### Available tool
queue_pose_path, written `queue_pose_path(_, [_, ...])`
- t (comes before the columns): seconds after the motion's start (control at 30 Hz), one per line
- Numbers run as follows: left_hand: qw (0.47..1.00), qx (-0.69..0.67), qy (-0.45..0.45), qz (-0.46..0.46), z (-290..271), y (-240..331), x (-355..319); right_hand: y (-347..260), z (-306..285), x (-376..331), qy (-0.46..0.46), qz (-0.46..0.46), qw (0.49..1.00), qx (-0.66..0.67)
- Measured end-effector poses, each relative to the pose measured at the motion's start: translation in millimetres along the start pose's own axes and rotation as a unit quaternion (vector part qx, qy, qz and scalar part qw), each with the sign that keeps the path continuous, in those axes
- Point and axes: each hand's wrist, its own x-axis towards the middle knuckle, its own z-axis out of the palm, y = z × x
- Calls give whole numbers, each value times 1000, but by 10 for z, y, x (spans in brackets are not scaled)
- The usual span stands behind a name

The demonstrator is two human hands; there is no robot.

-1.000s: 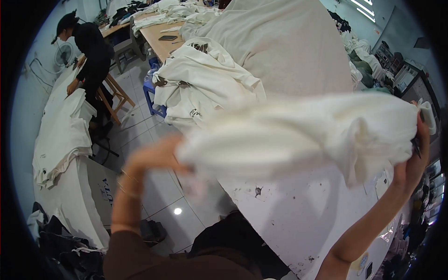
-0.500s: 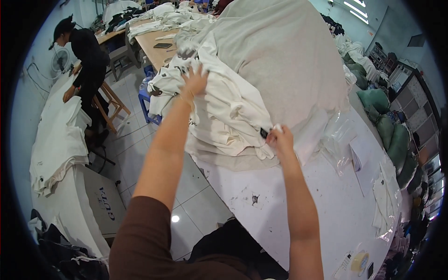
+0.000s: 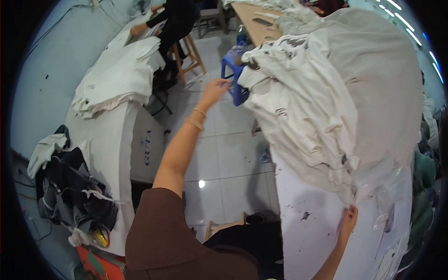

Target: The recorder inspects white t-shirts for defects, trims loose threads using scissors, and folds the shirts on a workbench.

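My left hand (image 3: 215, 92) is stretched out over the tiled aisle, near a blue plastic stool (image 3: 233, 72). Its fingers are pinched together; anything between them is too small to make out. At the near end of the white table (image 3: 308, 238), my right hand (image 3: 347, 220) has its fingers closed at the drawn-down tip of a grey cloth (image 3: 382, 70). A cream-white garment (image 3: 303, 102) with dark print lies spread and wrinkled on that cloth. One small dark label (image 3: 344, 159) shows near the garment's lower end.
Clear plastic bags (image 3: 385, 193) lie right of my right hand. Across the aisle, a person in black (image 3: 172, 23) works beside a stack of white garments (image 3: 119, 74). Dark fabric scraps (image 3: 70, 186) heap on the left table's near end. A wooden stool (image 3: 191, 58) stands in the aisle.
My view has swung left. My left hand has come off the garment and out over the aisle, its fingers closing. My right hand has moved from the black label to the cloth's near tip.
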Motion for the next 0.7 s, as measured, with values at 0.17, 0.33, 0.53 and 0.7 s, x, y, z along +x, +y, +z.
queue_pose_path(0.17, [911,134,340,-191,-1974,-1715,-421,155,-538,-759,16,37,990,-136])
queue_pose_path(0.33, [756,-321,503,-269,-3005,-2339,-333,511,-765,-1120,48,87,994,37])
queue_pose_path(0.53, [910,-88,344,-215,-3609,-2933,-212,47,-674,-1373,85,130,982,-105])
queue_pose_path(0.7, [876,399,232,-142,-4030,-3407,73,-218,-554,-1442,75,141,985,-66])
